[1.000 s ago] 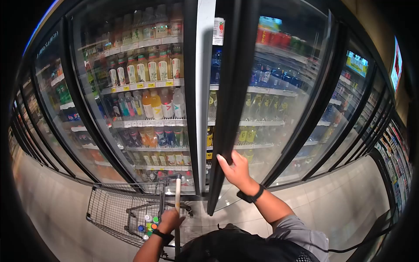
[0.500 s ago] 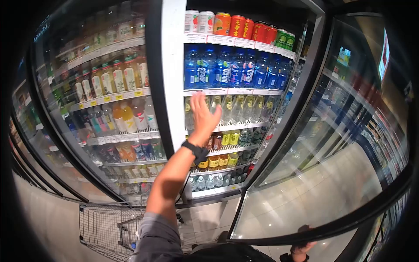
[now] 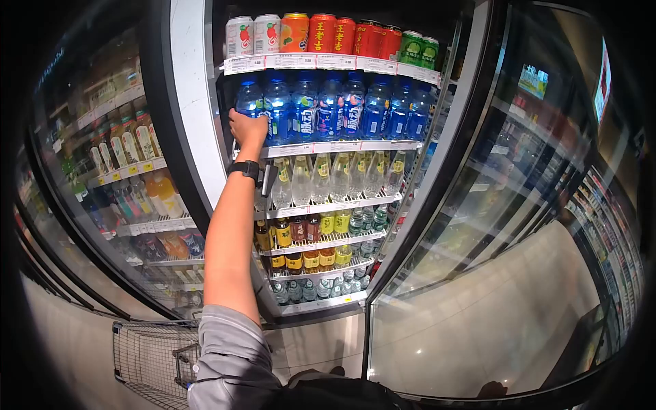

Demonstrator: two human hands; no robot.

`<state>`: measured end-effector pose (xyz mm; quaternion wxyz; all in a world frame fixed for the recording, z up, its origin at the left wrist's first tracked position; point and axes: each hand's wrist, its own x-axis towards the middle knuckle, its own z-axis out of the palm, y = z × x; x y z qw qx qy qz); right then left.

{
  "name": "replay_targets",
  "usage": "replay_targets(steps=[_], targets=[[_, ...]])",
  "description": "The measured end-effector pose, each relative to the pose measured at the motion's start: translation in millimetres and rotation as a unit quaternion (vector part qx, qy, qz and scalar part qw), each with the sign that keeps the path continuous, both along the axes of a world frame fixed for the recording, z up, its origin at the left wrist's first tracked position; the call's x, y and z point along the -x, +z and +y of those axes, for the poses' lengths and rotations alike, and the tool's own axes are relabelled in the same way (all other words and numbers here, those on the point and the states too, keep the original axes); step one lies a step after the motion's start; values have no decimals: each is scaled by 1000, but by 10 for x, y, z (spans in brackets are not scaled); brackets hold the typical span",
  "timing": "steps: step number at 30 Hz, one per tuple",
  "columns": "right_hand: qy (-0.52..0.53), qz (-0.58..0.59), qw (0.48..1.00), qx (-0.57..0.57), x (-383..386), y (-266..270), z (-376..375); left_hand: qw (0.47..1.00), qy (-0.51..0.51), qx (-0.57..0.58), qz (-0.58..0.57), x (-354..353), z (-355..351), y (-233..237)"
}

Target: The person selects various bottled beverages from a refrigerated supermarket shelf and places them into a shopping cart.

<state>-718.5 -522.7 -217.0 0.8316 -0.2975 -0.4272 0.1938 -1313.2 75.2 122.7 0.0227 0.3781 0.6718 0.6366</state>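
Note:
My left hand (image 3: 249, 130), with a black watch at the wrist, is at the far left of the second shelf. Its fingers curl around the lower part of the leftmost blue drink bottle (image 3: 249, 96), which stands upright in the row. The fingertips on the bottle's left side are partly hidden. Close to its right are more blue bottles (image 3: 305, 109) of the same shape with printed labels. Beneath the hand, a row of clear glass bottles (image 3: 339, 181) with yellow-green labels fills the third shelf. My right hand is out of view; only a dark blurred shape shows low on the door glass.
Drink cans (image 3: 322, 34) line the top shelf. A glass door (image 3: 471, 273) stands swung out on the right. The white cabinet post (image 3: 195, 89) is left of my arm. A wire shopping cart (image 3: 150, 355) stands on the floor at lower left.
My left hand has moved up and left from in front of the glass bottles and closed around the leftmost blue bottle. My right hand has left the view. The camera has shifted.

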Motion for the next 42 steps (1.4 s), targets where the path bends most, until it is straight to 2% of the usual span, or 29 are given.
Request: replay_targets(steps=[3, 6, 7, 9, 14, 15, 17, 19, 20, 21, 22, 23, 25, 26, 27, 29, 31, 33, 35, 37, 39, 42], targets=[[-1, 33, 999, -4, -102, -106, 33, 999, 7, 30, 43, -25, -95, 43], [-6, 65, 998, -10, -111, -198, 31, 993, 27, -73, 90, -151, -167, -71], [-11, 76, 997, -13, -92, -229, 18, 993, 25, -75, 92, -188, -208, -118], [-20, 97, 995, -19, -28, -285, -10, 966, 8, -190, 172, -298, -402, -179], [-37, 143, 989, -25, 225, -330, -169, 939, -74, -270, 199, -466, -1086, -188], [-40, 151, 987, -25, 303, -330, -218, 939, -89, -277, 185, -506, -1275, -181], [-46, 168, 984, -25, 501, -350, -323, 936, -207, -257, 124, -479, -1648, -218], [-35, 176, 984, -9, 580, -284, -472, 890, -364, -271, -37, -389, -2030, -360], [-30, 180, 983, 0, 638, -260, -548, 848, -447, -259, -120, -306, -2306, -364], [-23, 182, 983, 9, 857, 22, -542, 827, -479, -250, -154, -181, -2465, -445], [-42, -197, 980, -3, 1104, 289, -459, 787, -536, -224, -209, -38, -2701, -498], [31, -86, 996, 2, 1417, 355, -457, 739, -588, -199, -263, 107, -2979, -516], [104, -239, 965, 24, 1787, 676, -315, 733, -585, -192, -290, 428, -3395, -710], [119, -226, 966, -43, 2038, 746, -183, 721, -587, -178, -323, 587, -3635, -776], [28, -49, 998, 24, 2141, 490, -284, 718, -582, -167, -344, 729, -3891, -805], [114, -78, 988, 72, 2488, 668, -122, 707, -585, -132, -375, 1076, -4327, -882], [120, -104, 985, 69, 2888, 741, 155, 626, -631, -167, -426, 1396, -4619, -1071], [109, -160, 980, 48, 3537, 1056, 460, 629, -614, -185, -438, 1632, -4996, -1171], [64, -402, 910, 75, 3836, 1351, 699, 658, -576, -205, -439, 1801, -5408, -1195], [72, -416, 904, 62, 4427, 1636, 962, 672, -544, -223, -450, 1960, -5752, -1275], [58, -488, 866, 89, 4671, 1654, 1336, 665, -522, -239, -476, 2089, -6060, -1410], [57, -452, 887, 78, 5212, 1725, 1772, 704, -476, -262, -458, 2166, -6535, -1521]])
